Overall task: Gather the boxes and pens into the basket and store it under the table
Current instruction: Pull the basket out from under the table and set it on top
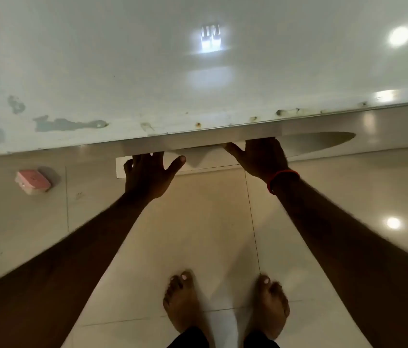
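A white table [147, 71] fills the upper part of the view, its top bare. Under its near edge a white basket [205, 163] sits on the floor; only its near rim shows and its contents are hidden. My left hand [147, 174] rests on the rim's left part with the thumb spread and the fingers over the edge. My right hand [260, 156], with a red band at the wrist, holds the rim's right part, its fingertips hidden under the tabletop. No pens are in sight.
A small pink and white box [32, 182] lies on the tiled floor left of the basket, outside the table's edge. My bare feet [225, 302] stand on the tiles below my hands. A wall runs along the table's left side.
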